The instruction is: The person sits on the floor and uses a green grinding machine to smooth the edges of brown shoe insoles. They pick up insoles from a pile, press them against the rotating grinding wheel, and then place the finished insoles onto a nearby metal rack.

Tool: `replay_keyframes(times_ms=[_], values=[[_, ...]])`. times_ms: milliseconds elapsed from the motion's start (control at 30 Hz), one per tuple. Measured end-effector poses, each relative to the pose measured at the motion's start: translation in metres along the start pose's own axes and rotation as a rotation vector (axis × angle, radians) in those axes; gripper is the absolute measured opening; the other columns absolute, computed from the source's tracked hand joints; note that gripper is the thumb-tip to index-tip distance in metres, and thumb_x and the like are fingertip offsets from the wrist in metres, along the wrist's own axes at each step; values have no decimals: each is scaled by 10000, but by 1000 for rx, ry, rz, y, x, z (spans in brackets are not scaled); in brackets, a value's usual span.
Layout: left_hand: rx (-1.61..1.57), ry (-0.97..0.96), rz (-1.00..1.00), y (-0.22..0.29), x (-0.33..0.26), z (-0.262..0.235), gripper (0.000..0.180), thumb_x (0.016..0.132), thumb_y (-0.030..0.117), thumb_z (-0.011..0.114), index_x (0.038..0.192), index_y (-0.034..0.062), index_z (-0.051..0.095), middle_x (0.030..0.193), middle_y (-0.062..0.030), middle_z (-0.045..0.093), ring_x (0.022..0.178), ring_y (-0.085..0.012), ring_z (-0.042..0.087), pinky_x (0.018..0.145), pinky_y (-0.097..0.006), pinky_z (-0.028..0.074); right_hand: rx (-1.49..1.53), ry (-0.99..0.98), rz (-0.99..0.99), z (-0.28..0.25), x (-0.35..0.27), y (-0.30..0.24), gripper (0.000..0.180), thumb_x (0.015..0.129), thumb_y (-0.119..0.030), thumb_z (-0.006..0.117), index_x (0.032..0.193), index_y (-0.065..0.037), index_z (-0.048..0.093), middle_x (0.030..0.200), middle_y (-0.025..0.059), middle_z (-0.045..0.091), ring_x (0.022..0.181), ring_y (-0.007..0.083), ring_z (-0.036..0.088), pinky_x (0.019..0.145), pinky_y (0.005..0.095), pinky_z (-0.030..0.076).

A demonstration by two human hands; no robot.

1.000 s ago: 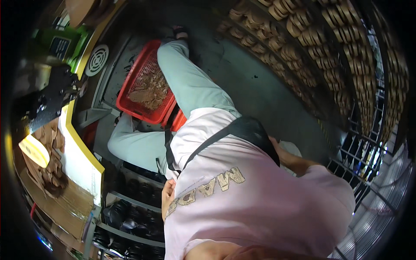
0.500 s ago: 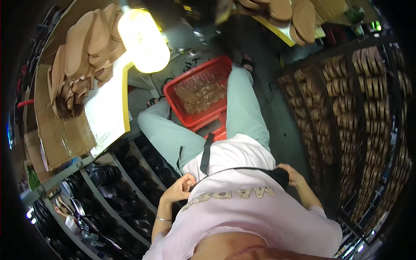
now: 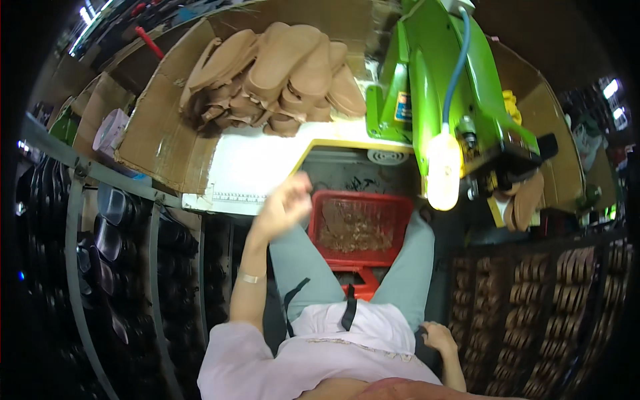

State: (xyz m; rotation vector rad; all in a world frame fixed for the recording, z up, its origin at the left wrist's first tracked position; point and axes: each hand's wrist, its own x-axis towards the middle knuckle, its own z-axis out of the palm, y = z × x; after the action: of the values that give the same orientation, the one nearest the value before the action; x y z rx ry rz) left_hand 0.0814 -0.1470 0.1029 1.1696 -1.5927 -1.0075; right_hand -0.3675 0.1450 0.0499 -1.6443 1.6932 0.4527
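My left hand (image 3: 287, 205) is raised over the near edge of the white worktable (image 3: 243, 167), above my left thigh. Its fingers are smeared by motion, and nothing can be made out in them. A pile of tan shoe soles (image 3: 293, 63) lies on the table just beyond it. Low at my right hip, my right hand (image 3: 440, 337) has its fingers bent in beside something dark at my waist, which I cannot make out. Between my knees stands a red plastic basket (image 3: 407, 230) with brownish scraps in it.
A green machine (image 3: 437, 73) with a lit lamp (image 3: 443, 173) stands at the table's right part. Cardboard (image 3: 167, 113) walls the table's left side. Racks of black shoes (image 3: 113, 240) stand at my left, racks of brown soles (image 3: 533, 293) at my right.
The view has swung up and left toward the table, bringing the green machine in. My left hand has left my waist and risen to the table edge; my right hand stays by my hip.
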Motion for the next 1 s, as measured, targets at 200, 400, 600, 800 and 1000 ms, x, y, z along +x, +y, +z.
replay_keyframes(times_ms=[200,400,600,800,1000], values=[[82,1122,-84,-38,189,-80,657,746,369,777,1129,-83,494,1048,-190,579,933,-286,589,864,-356,460,-144,283,-198,-81,79,-39,291,783,-141,638,1054,-38,623,971,187,636,928,357,607,801,442,476],[-35,1063,151,-13,171,-60,413,716,122,768,1047,-28,570,964,-110,622,953,-180,579,840,-297,466,-10,334,-380,-95,126,-83,315,782,-140,652,1078,-42,609,919,180,631,912,357,602,797,460,468],[-128,1236,813,92,-11,19,633,685,107,803,1207,8,458,1099,-65,542,968,-178,561,889,-333,482,957,339,-652,-94,156,-132,755,711,-120,782,1375,-88,424,1257,163,543,1127,281,554,895,373,470],[-598,531,-114,76,-47,136,549,735,-33,660,1241,-17,447,1140,-98,547,1036,-190,556,952,-326,439,1499,-138,-502,-60,156,-97,912,652,-131,856,1401,-15,349,1331,116,483,1221,194,456,995,327,398],[-652,-89,-274,54,-45,210,457,852,74,654,1255,-63,488,1168,-98,597,1049,-144,564,933,-289,442,1724,-67,-380,-20,113,-73,666,711,-102,810,1284,6,486,1227,100,574,1105,193,553,959,329,452]])
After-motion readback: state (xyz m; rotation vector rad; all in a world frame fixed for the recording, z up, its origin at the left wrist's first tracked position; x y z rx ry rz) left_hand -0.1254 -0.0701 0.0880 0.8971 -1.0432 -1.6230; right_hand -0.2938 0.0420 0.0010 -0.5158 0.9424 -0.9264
